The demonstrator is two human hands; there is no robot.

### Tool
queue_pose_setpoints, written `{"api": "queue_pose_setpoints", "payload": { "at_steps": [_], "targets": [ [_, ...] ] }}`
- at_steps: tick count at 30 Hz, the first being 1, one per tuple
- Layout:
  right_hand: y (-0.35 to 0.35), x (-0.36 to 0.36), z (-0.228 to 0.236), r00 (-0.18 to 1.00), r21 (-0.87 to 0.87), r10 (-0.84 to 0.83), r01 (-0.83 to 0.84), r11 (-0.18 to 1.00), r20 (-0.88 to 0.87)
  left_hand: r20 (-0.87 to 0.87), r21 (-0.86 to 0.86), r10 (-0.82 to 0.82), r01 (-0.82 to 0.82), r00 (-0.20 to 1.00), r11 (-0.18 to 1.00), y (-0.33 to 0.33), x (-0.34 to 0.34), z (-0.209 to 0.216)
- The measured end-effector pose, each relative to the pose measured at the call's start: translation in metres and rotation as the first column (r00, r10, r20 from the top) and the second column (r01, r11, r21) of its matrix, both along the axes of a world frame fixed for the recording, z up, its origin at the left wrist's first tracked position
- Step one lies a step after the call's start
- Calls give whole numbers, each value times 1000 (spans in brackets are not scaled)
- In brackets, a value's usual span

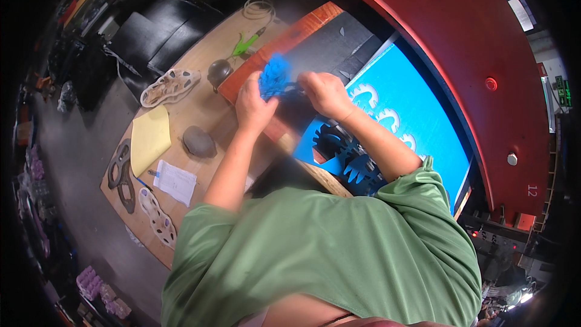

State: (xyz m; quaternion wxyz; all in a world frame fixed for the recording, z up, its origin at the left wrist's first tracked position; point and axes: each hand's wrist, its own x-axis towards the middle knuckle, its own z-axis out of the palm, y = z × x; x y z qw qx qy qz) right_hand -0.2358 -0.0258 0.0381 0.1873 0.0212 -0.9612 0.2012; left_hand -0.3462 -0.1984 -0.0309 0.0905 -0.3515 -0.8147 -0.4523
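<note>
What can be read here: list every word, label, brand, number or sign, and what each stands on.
Red panel: a white number at its lower right, legible but left unquoted.
Green sign, right edge: too small to read.
White paper: any writing too faint to read.
Blue bundle: too blurred to tell.
</note>
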Motion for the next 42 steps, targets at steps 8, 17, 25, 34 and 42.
{"api": "queue_pose_setpoints", "payload": {
  "at_steps": [8, 17, 25, 34, 42],
  "targets": [
    [7, -8, -7, 979, -163, -158, 179, 970, 129, -45, 19, -20, 21, 999, 1000, 3, -1, 2],
    [7, -24, 3, 996, -159, -54, 41, 986, -78, -91, 19, -65, 67, 994, 998, 2, -1, 7],
    [13, -20, 6, 975, -2, 154, -156, 988, -162, 19, 33, -46, 45, 999, 998, 2, 0, 8],
    [15, -7, 10, 978, -112, 206, -201, 973, 38, 35, -7, -37, 38, 999, 999, 1, 0, 12],
    [20, -29, 7, 989, -78, 75, -65, 995, 127, 22, 17, -58, 57, 998, 998, 1, -2, 13]
  ]
}}
